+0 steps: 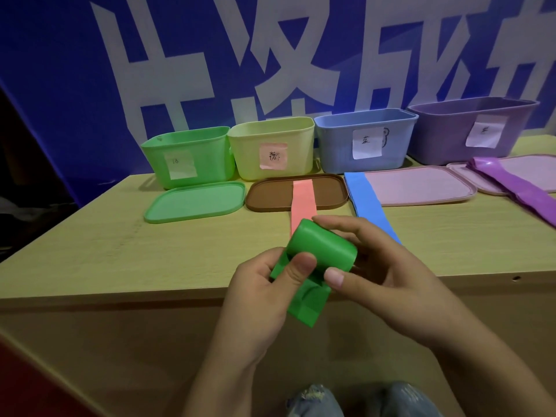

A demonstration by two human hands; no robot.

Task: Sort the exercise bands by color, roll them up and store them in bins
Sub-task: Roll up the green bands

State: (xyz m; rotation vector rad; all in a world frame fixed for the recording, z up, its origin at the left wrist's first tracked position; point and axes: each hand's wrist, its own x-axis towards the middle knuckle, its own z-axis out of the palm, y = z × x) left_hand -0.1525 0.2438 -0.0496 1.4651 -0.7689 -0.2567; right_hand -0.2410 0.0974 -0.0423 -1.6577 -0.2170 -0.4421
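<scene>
We found both hands at the centre of the frame, working a green band [319, 254] above the near edge of the worktop [186, 254]. The left hand [264, 293] pinched the loose tail under its thumb, fingers curled behind. The right hand [379, 275] wrapped the rolled part, thumb at the near side and fingers [334, 224] over the far end, evidently to stop the coil springing open. We judged the rolling well advanced, with a short tail still hanging below.

Four open bins stood in a row along the back of the worktop, each with a paper label: green bin [186, 158], yellow bin [270, 149], blue bin [364, 139] and purple bin [469, 127]. Their lids lay flat in front, apparently serving as sorting spots. A pink band [303, 203] lay unrolled across the brown lid [270, 194] before the yellow bin. A blue band [367, 203] lay just beside a pink lid [421, 185]. A purple band [517, 188] lay at the right edge, over another lid. The green lid [195, 200] carried nothing we could see.

We judged sorting done, with three bands yet unrolled. The green bin at upper left appeared the intended destination.
</scene>
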